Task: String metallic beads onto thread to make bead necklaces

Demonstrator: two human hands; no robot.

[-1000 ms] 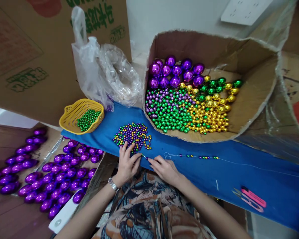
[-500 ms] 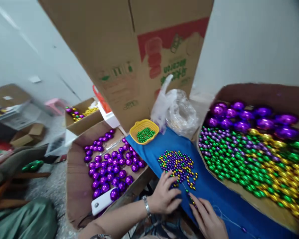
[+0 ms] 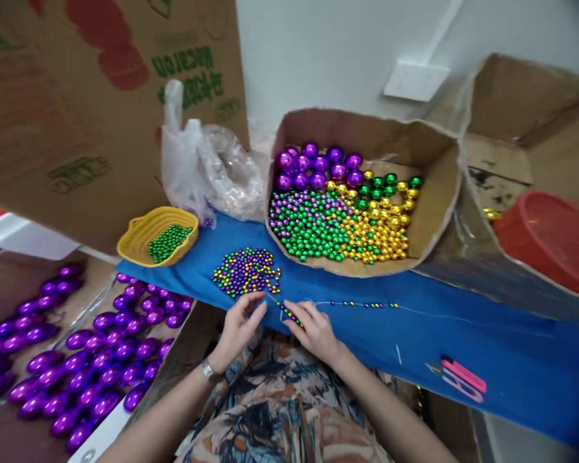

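In the head view, my right hand [image 3: 316, 331] is closed around a string of small green, purple and gold beads [image 3: 289, 311]. A thin wire or thread juts from the string toward the bead pile. Close to its tip is my left hand [image 3: 241, 325], thumb and forefinger bent but apart. I cannot tell whether a fingertip touches the wire. Just beyond the left hand, a pile of mixed small beads [image 3: 246, 271] lies on the blue cloth [image 3: 313, 286]. A thread with spaced beads [image 3: 364, 305] stretches to the right of my right hand.
A yellow basket [image 3: 130, 247] of green beads stands left. Behind the cloth is a cardboard box [image 3: 434, 212] of sorted beads, beside plastic bags [image 3: 188, 170]. Purple balls [image 3: 110, 347] fill a lower-left box. Pink-handled scissors [image 3: 458, 379] and a red container [image 3: 550, 241] are right.
The view has swung right, bringing the scissors, red container and beaded thread into sight. My left fingers, spread over the pile's near edge before, are now bent near the wire's tip.
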